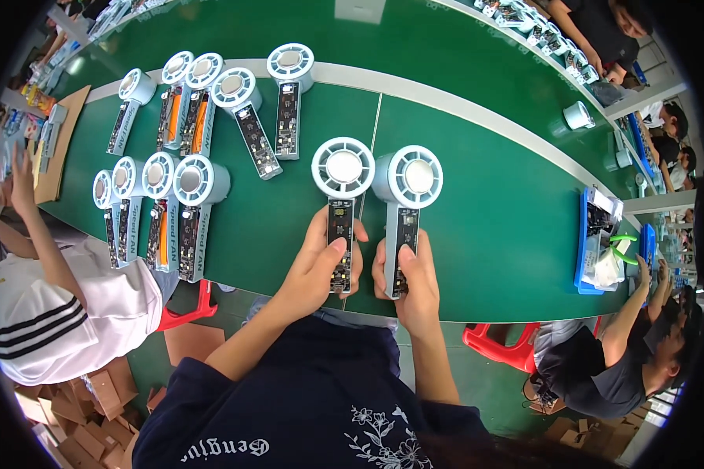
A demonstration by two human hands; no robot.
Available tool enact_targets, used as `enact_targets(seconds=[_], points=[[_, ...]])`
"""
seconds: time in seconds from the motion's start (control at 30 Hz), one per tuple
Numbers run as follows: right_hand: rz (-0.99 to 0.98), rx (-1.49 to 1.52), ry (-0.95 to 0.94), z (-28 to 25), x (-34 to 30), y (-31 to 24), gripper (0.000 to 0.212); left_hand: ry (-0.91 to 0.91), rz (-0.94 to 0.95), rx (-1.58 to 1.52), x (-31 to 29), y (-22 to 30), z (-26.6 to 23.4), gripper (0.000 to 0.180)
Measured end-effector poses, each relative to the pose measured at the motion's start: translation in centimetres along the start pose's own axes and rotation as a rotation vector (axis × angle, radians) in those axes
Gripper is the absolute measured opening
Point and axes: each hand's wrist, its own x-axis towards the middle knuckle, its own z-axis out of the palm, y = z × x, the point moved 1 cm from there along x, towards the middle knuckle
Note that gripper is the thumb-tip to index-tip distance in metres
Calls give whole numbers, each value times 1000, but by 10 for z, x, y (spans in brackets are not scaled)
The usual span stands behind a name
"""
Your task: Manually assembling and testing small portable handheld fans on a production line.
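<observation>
My left hand (321,262) is closed round the handle of a pale blue handheld fan (342,168), its thumb lying on the bare circuit board along the handle. Beside it, my right hand (411,270) grips a second handheld fan (414,178) the same way, thumb on the board. Both fans stand head up, with round spoked heads and silver centre discs; the two heads are side by side, almost touching. To the left on the green table, several similar fans lie in two groups, such as one nearby fan (199,181) and one farther back (289,62).
A white divider strip (446,94) curves across the green table (493,211). At the right stands a blue bin (583,250) with parts and green-handled scissors (623,248). Co-workers sit on both sides, near red stools (501,348). Cardboard boxes (102,391) lie on the floor at lower left.
</observation>
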Motion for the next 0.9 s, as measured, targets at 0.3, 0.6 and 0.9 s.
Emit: enact_targets(seconds=[0.3, 0.6, 0.9], points=[[33, -93, 86, 14, -1, 9, 28, 19, 16, -53, -1, 2, 0, 52], [-1, -129, 96, 18, -4, 6, 29, 15, 26, -20, -2, 1, 2, 58], [-17, -149, 98, 15, -4, 10, 29, -69, 10, -33, -3, 5, -1, 50]])
